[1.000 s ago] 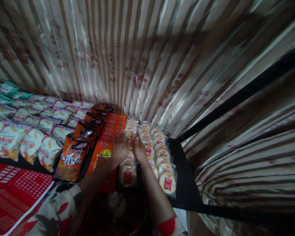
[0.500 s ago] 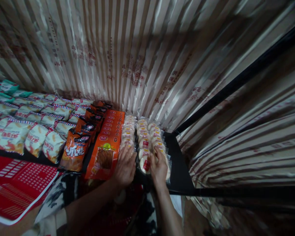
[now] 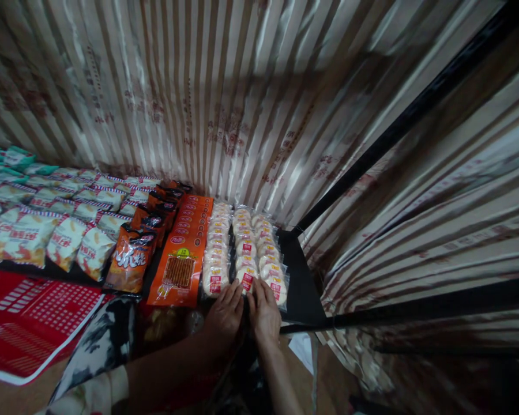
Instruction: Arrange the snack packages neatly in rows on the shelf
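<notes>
Three rows of round, pale wafers in clear wrappers with red and yellow labels lie on a black shelf: a left row (image 3: pixel 217 248), a middle row (image 3: pixel 244 245) and a right row (image 3: pixel 268 245). My left hand (image 3: pixel 225 314) rests its stretched fingers at the front end of the middle row, near the left row's front packet. From the other side, the fingertips of my right hand (image 3: pixel 264 311) touch that same front end. Both hands have extended fingers and grasp nothing. Left of the rows is a flat orange packet (image 3: pixel 182 251) with a window showing brown sticks.
Orange snack bags (image 3: pixel 130 259) and many white snack bags (image 3: pixel 56 230) fill the shelf to the left, with green bags (image 3: pixel 17 155) beyond. A red plastic basket (image 3: pixel 38 314) sits at lower left. Striped sheeting (image 3: pixel 225 86) hangs behind. A black pole (image 3: pixel 398 121) slants up right.
Both hands have slid back toward me and closer together, from alongside the rows to the front of the middle row. The left row's front packet now shows.
</notes>
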Tool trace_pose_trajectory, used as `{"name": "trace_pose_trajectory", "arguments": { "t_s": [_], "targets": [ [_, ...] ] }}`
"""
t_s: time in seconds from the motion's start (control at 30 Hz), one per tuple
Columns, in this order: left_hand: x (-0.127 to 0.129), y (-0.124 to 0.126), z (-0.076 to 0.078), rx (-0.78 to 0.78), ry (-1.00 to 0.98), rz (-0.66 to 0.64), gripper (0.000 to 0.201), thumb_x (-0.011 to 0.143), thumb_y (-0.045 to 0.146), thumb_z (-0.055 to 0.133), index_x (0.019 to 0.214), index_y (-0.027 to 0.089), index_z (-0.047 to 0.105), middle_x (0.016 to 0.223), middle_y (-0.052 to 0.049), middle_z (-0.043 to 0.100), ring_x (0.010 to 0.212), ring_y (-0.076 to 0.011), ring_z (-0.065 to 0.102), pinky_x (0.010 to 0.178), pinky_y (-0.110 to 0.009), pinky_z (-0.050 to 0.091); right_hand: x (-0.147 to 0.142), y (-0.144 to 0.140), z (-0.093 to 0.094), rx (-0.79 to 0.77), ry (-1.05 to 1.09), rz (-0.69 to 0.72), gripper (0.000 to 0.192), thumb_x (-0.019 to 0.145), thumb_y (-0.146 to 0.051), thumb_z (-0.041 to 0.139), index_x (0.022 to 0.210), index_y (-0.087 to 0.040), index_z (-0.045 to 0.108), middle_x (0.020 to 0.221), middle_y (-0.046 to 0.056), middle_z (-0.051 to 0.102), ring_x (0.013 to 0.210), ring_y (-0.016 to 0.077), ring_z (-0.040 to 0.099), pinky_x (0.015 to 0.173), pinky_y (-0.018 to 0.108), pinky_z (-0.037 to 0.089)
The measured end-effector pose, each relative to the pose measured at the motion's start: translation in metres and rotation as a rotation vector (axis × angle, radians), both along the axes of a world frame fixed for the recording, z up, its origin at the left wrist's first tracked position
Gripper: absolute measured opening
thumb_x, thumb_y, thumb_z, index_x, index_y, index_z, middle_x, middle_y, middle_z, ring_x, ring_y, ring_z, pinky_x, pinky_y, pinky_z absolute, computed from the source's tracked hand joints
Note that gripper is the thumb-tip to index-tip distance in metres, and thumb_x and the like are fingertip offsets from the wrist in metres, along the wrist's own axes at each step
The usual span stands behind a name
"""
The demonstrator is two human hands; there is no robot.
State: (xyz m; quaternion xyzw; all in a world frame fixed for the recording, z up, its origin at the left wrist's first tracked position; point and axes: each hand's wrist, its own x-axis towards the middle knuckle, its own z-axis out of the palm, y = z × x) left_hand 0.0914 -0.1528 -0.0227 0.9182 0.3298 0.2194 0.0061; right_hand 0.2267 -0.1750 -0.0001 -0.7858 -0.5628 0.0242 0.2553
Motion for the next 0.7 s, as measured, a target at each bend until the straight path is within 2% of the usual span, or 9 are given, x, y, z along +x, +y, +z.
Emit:
{"name": "trace_pose_trajectory", "arguments": {
  "t_s": [0.23,0.5,0.7],
  "targets": [
    [0.006,0.013,-0.003,0.019,0.059,0.051,0.037,0.093,0.018,0.036,0.125,0.010,0.053,0.139,-0.014,0.048,0.138,-0.0238,0.031,0.112,-0.044,0.029,-0.006,0.016,0.002,0.032,0.009,0.004,0.043,0.092,-0.034,0.034,0.123,-0.019,0.060,0.129,0.013,0.055,0.114,0.0253,0.055,0.093,0.040,0.048],
    [0.016,0.021,0.002,0.053,0.126,0.123,0.035,0.090,0.015,0.036,0.117,0.009,0.058,0.135,-0.016,0.052,0.133,-0.0256,0.039,0.112,-0.050,0.029,-0.001,0.030,0.008,-0.077,0.003,0.091,0.043,0.091,-0.025,0.036,0.127,-0.014,0.055,0.134,0.014,0.051,0.118,0.0239,0.053,0.098,0.037,0.045],
    [0.020,0.026,0.006,0.047,0.147,0.103,0.033,0.091,0.014,0.037,0.116,0.007,0.057,0.132,-0.018,0.054,0.130,-0.0251,0.044,0.110,-0.048,0.032,0.009,0.037,0.019,-0.091,-0.166,0.121,0.039,0.092,-0.026,0.037,0.121,-0.017,0.060,0.126,0.013,0.059,0.112,0.0268,0.052,0.094,0.040,0.045]
  ]
}}
